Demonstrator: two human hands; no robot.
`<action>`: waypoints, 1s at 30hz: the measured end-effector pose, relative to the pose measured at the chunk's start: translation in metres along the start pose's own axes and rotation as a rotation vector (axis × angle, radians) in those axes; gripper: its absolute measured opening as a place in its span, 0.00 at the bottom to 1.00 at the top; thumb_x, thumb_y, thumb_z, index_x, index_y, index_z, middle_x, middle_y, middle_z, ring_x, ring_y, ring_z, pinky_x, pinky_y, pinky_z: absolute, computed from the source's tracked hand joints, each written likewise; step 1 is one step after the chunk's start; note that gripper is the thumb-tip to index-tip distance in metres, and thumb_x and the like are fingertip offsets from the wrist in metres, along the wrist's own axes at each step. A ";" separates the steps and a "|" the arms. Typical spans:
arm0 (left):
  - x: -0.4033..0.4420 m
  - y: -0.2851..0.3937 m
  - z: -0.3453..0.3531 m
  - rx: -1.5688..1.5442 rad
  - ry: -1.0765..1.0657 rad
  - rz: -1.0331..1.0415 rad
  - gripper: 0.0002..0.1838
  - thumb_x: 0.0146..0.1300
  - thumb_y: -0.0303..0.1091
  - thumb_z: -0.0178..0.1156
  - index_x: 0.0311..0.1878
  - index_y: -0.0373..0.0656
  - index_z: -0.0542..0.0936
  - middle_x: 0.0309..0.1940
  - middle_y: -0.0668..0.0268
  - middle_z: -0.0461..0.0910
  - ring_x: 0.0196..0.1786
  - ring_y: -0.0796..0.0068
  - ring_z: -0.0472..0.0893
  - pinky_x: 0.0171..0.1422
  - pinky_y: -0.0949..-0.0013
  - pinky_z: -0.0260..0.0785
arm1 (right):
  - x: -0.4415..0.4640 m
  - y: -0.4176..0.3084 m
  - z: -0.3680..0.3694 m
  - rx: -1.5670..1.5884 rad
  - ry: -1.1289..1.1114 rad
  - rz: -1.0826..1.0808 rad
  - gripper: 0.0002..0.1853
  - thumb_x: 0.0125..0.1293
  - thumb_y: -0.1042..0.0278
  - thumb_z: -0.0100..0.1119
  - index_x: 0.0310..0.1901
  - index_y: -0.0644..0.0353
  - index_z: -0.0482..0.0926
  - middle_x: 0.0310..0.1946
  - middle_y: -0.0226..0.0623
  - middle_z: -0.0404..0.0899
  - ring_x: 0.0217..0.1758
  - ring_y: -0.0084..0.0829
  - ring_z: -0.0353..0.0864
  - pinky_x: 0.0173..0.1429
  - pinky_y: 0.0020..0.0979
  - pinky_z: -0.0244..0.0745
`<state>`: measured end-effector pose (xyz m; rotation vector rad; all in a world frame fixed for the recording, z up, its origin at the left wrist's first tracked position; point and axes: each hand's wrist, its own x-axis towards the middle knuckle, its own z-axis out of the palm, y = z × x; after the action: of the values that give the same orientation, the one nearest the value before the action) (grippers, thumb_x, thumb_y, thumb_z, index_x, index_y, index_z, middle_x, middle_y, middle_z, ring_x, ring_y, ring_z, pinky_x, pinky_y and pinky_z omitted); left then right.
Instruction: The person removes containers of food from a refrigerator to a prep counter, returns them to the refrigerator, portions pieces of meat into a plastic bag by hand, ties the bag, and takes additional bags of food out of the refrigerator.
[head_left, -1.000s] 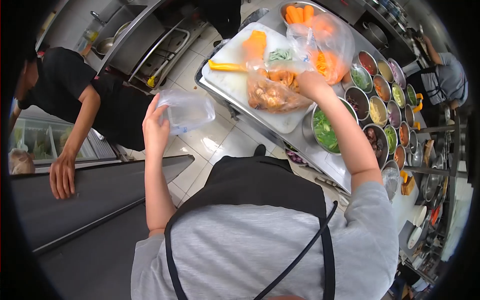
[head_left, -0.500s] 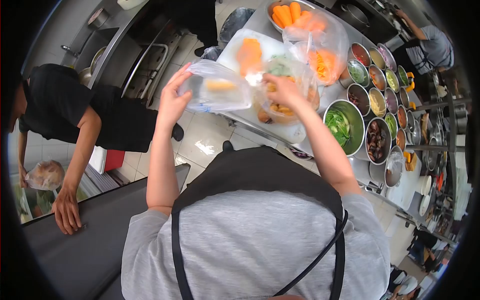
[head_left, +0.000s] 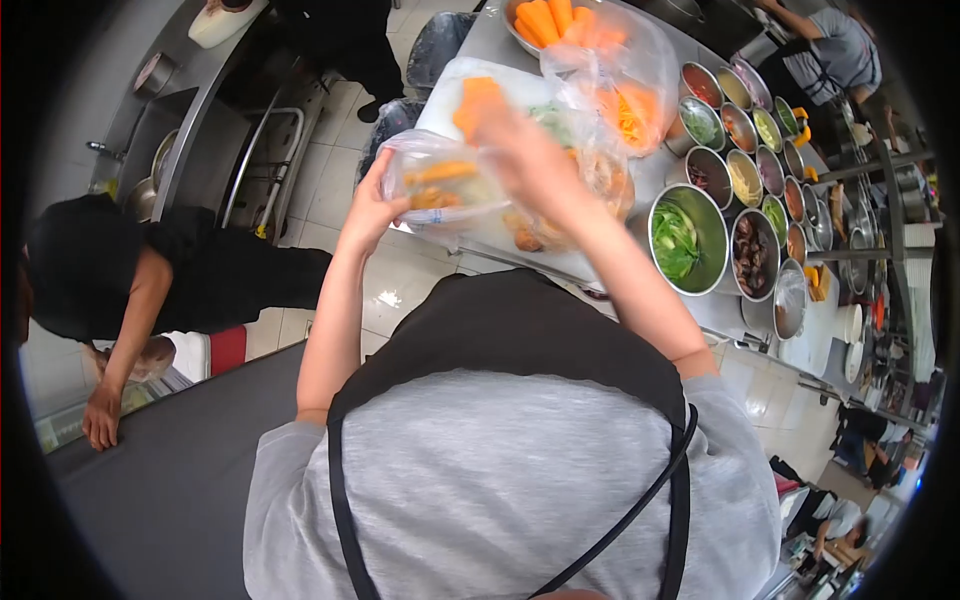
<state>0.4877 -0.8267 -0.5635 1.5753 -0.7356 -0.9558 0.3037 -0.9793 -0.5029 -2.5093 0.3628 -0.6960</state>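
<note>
My left hand [head_left: 368, 212] grips the rim of a clear plastic bag [head_left: 465, 212], which has yellow-orange pieces inside. My right hand [head_left: 522, 160] is smeared by motion above the white cutting board [head_left: 449, 88], just right of the bag's mouth; its fingers are not clear. Beyond it on the board lies an orange heap [head_left: 480, 95], too blurred to name. Another clear bag [head_left: 608, 190] with brownish-orange pieces sits beside my right forearm. Behind that, a bag of shredded carrot [head_left: 632, 118] rests near a bowl of whole carrots [head_left: 540, 22].
Several metal containers of cut vegetables stand at the right, among them a pot of green leaves [head_left: 678, 245] and one of dark pieces [head_left: 752, 255]. A co-worker in black [head_left: 90, 270] leans over a grey counter [head_left: 200, 460] at the left. A bin [head_left: 440, 50] stands beyond the board.
My right hand has moved from the bag of brownish-orange pieces up and left toward the held bag. More yellow-orange pieces show in the held bag. The co-worker at the left has bent lower.
</note>
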 end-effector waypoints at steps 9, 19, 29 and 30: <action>-0.002 0.037 0.032 0.104 -0.130 0.187 0.42 0.45 0.19 0.55 0.69 0.37 0.55 0.63 0.58 0.62 0.40 0.80 0.75 0.29 0.78 0.68 | -0.057 0.053 -0.026 -0.613 -0.944 0.345 0.28 0.47 0.64 0.60 0.55 0.47 0.71 0.56 0.43 0.67 0.52 0.47 0.72 0.52 0.42 0.73; 0.011 0.029 0.018 0.646 -0.126 0.398 0.41 0.47 0.26 0.59 0.68 0.37 0.57 0.65 0.53 0.61 0.67 0.59 0.63 0.65 0.66 0.60 | -0.047 0.043 -0.084 -0.395 -0.403 0.342 0.32 0.40 0.63 0.67 0.53 0.49 0.71 0.55 0.44 0.65 0.54 0.51 0.69 0.56 0.44 0.69; 0.009 0.037 0.023 0.197 -0.193 0.099 0.43 0.44 0.21 0.56 0.69 0.40 0.55 0.67 0.55 0.59 0.52 0.75 0.74 0.29 0.78 0.71 | -0.012 0.013 -0.008 0.211 -0.020 0.087 0.27 0.53 0.59 0.66 0.53 0.60 0.71 0.53 0.41 0.72 0.56 0.37 0.73 0.57 0.35 0.67; 0.010 0.039 0.023 0.195 -0.197 0.101 0.43 0.44 0.21 0.56 0.69 0.40 0.55 0.67 0.55 0.59 0.52 0.75 0.74 0.29 0.78 0.71 | -0.012 0.022 -0.020 0.207 -0.019 0.088 0.27 0.53 0.59 0.66 0.53 0.60 0.71 0.53 0.41 0.72 0.56 0.37 0.73 0.57 0.35 0.67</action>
<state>0.4736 -0.8545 -0.5288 1.6087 -1.0638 -0.9971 0.2808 -1.0013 -0.5047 -2.2888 0.3726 -0.6402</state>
